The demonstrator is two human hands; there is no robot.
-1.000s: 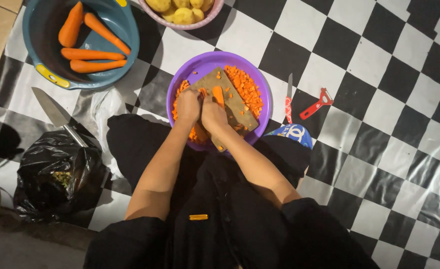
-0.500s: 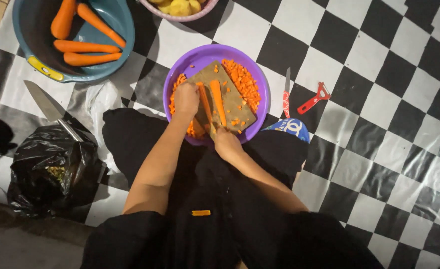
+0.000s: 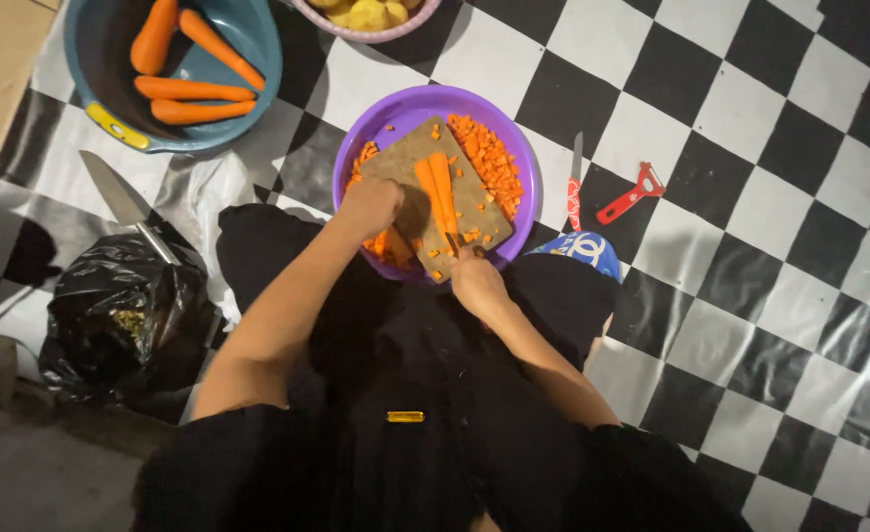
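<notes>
A purple bowl [image 3: 514,148] sits on the checkered sheet with a brown cutting board [image 3: 403,164] laid across it. Long carrot strips [image 3: 437,192] lie lengthwise on the board, and diced carrot [image 3: 489,158] fills the bowl's right side. My left hand [image 3: 368,205] grips the board's near left edge. My right hand [image 3: 476,281] is closed around a small knife at the board's near edge, the blade pointing toward the carrot strips; the knife is mostly hidden by my fingers.
A blue basin [image 3: 248,39] at the upper left holds whole peeled carrots [image 3: 187,89]. A pink bowl of potatoes [image 3: 366,15] sits at the top. A large knife [image 3: 125,202], black rubbish bag [image 3: 120,310], small red-handled knife [image 3: 574,182] and red peeler [image 3: 632,192] lie around.
My right hand has drawn back from the middle of the board to its near edge. The carrot strips now lie uncovered on the board. My left hand shifted to the board's left edge.
</notes>
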